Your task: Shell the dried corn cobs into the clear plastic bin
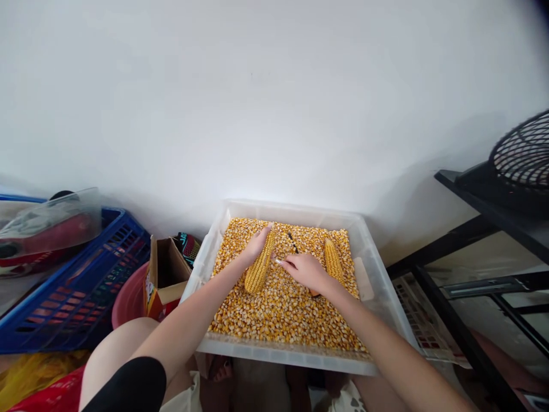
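Note:
My left hand (257,242) is closed around the upper part of a yellow ear of corn (257,274), which tilts over a bin of loose kernels (266,317). Close to the ear's right side is my right hand (303,270), its fingers curled and the thumb pointing at the ear. Whatever its fingertips may hold is too small to make out. A thin dark tool (293,242) shows above the right hand, and a black and orange end shows below it; the middle is hidden. To the right, a second ear of corn (333,258) lies on the kernels.
The translucent plastic bin (295,356) stands against a white wall. Left of it are an open cardboard box (170,292), a pink basin (128,294) and a blue crate (60,309). A black metal frame (446,312) and a fan (525,151) are on the right.

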The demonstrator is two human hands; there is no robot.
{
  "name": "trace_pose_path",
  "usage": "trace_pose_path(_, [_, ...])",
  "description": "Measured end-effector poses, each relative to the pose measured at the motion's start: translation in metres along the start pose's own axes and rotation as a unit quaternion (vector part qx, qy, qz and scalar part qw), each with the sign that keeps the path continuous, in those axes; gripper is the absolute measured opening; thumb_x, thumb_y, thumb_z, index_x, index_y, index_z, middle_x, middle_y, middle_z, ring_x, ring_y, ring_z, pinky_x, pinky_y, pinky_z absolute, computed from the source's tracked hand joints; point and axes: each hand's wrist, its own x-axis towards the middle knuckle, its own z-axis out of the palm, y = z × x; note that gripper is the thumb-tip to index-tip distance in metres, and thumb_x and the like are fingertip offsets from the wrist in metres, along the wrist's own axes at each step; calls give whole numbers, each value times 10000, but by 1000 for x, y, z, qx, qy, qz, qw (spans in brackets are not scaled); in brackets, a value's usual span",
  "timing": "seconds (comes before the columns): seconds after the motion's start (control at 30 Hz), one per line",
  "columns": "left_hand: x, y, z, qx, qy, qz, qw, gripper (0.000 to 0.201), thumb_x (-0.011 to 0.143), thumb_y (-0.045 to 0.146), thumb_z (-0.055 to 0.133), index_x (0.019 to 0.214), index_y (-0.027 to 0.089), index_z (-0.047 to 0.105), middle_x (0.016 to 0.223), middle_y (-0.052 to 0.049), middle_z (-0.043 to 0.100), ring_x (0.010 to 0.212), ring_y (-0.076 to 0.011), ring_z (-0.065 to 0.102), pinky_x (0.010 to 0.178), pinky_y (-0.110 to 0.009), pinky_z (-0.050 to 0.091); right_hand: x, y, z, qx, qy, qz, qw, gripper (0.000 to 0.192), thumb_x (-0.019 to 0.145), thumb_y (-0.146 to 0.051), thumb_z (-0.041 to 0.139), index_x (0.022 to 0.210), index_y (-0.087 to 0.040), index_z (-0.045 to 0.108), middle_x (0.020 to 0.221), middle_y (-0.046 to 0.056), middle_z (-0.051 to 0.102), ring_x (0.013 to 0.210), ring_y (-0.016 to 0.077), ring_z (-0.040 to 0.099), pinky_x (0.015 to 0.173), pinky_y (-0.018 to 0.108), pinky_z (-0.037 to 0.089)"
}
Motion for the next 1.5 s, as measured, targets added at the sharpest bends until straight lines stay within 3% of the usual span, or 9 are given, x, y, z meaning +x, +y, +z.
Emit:
trace_pose_path(0.1, [0, -1, 0, -36, -43, -30, 998, 581, 767, 663, 297, 685, 158, 573, 574, -63, 587, 532, -181, 552, 564, -314, 449, 0, -4, -4, 34, 26, -30, 999, 353, 931, -343, 290, 958, -168, 596, 922, 74, 646, 833, 150, 587, 711, 234, 364])
trace_pose_path(0.2, [1, -2, 2, -29, -20, -10, 999, 551, 750, 652, 355, 741, 149, 580, 637, -63, 608, 617, -189, 568, 611, -303, 446, -1, -8, -5, 59, 12, -50, 997, 327, 934, -286, 291, 1097, -198, 560, 1009, 70, 641, 915, 149, 584, 763, 229, 368])
trace_pose_path(0.3, [2, -3, 4, -14, -5, 28, 1000, 548, 730, 644, 392, 804, 137, 586, 717, -58, 625, 701, -191, 563, 675, -291, 428, -2, -10, -3, 37, -7, -19, 999, 338, 932, -317, 288, 1136, -244, 547, 956, 55, 669, 848, 161, 611, 713, 234, 369])
trace_pose_path(0.63, [-2, 1, 9, 79, -1, 28, 997, 610, 709, 695, 349, 672, 123, 560, 567, -33, 546, 616, -175, 491, 597, -288, 387, -1, -12, 0, 5, 16, 11, 1000, 255, 925, -283, 301, 995, -179, 523, 835, 58, 663, 718, 138, 595, 606, 231, 292])
trace_pose_path(1.17, [-6, 4, 12, 53, -27, 30, 998, 597, 716, 684, 346, 662, 133, 568, 567, -31, 554, 581, -162, 491, 588, -287, 400, -4, -14, -7, -59, 23, 19, 998, 295, 913, -302, 311, 907, -199, 588, 792, 46, 670, 690, 145, 596, 584, 238, 297])
trace_pose_path(1.5, [-6, 3, 13, 139, 17, 46, 989, 584, 743, 678, 311, 600, 149, 515, 525, -14, 499, 595, -169, 471, 569, -272, 356, -4, -19, 5, -43, 43, 42, 997, 242, 905, -252, 338, 894, -191, 572, 821, 55, 671, 719, 154, 606, 613, 239, 318])
